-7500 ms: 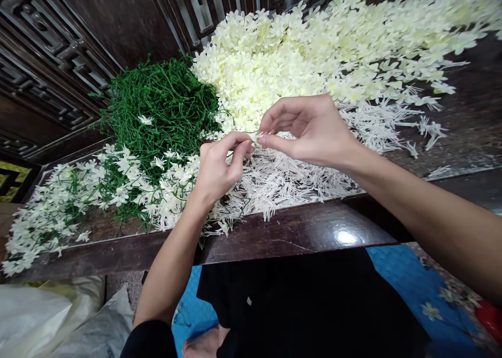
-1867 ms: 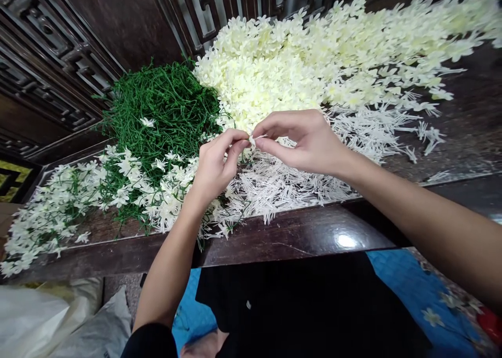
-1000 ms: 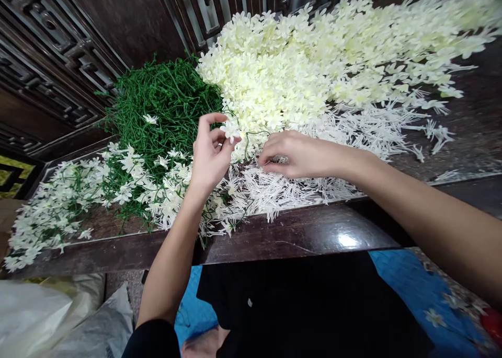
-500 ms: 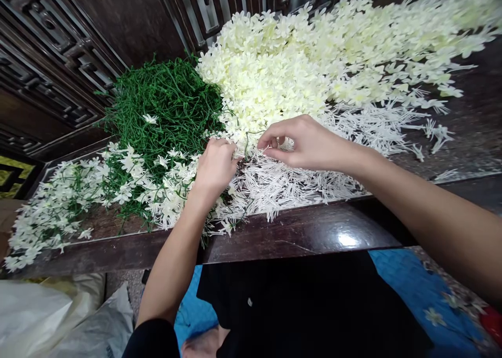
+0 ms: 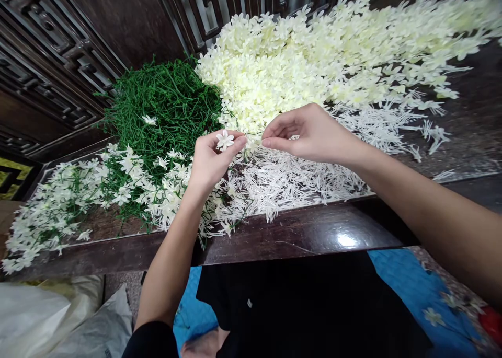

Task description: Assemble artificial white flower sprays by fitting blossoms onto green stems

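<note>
My left hand is closed in a pinch, with a white artificial flower showing at its thumb and fingers. A thin green stem runs from there to my right hand, whose thumb and forefinger are pinched on its other end. Both hands hover above the near edge of a heap of cream flower heads. Below them lies a spread of thin white pieces. Left of the hands is a mound of green stems. Flowers on green stems lie beside my left wrist.
Everything lies on a dark wooden bench with a raised front edge. Carved dark wood panels stand behind it. Pale sacks rest on the floor at lower left, and a blue mat is beneath me.
Both hands have lifted slightly off the white pieces. My left hand has turned, so the white flower at its fingers now shows, and the green stem stretches between both hands.
</note>
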`<state>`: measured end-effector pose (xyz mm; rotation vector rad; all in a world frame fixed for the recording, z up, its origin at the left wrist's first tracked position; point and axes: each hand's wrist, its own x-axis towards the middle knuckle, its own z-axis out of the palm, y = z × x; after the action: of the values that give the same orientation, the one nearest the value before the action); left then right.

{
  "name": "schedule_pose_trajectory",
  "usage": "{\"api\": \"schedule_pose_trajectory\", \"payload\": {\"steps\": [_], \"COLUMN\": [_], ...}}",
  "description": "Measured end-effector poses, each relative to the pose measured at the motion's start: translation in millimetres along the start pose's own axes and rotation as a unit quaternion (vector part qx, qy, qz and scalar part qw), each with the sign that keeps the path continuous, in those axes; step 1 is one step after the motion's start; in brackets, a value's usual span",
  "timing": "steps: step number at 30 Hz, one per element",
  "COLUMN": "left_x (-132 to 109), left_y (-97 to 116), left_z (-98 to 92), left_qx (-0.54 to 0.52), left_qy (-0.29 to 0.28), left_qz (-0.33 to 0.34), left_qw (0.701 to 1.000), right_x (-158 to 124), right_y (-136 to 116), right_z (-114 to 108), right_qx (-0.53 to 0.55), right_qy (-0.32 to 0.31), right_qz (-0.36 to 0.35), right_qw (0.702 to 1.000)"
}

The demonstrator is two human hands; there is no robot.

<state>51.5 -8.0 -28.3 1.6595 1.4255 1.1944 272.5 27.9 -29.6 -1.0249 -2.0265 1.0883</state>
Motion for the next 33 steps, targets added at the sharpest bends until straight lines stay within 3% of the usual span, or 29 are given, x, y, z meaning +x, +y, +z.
{"api": "schedule_pose_trajectory", "payload": {"steps": [3, 8, 13, 33], "left_x": [0.4, 0.2, -0.2, -1.0], "left_y": [0.5, 0.1, 1.9, 1.3], "left_z": [0.5, 1.5, 2.6, 2.9], "left_qx": [-0.070, -0.114, -0.119, -0.093], "left_qy": [-0.020, -0.033, -0.045, -0.077], "left_qz": [-0.018, -0.036, -0.044, -0.019], "left_qw": [0.997, 0.992, 0.991, 0.993], "right_x": [-2.1, -5.0, -6.6, -7.7], "right_y": [-7.5, -14.7, -16.2, -16.0], "right_z": [-1.6, 3.4, 8.5, 11.8], "right_qx": [0.057, 0.061, 0.050, 0.031], "right_qy": [-0.007, 0.039, 0.077, 0.081], "right_qz": [-0.003, -0.016, -0.016, -0.034], "right_qw": [0.998, 0.997, 0.996, 0.996]}}
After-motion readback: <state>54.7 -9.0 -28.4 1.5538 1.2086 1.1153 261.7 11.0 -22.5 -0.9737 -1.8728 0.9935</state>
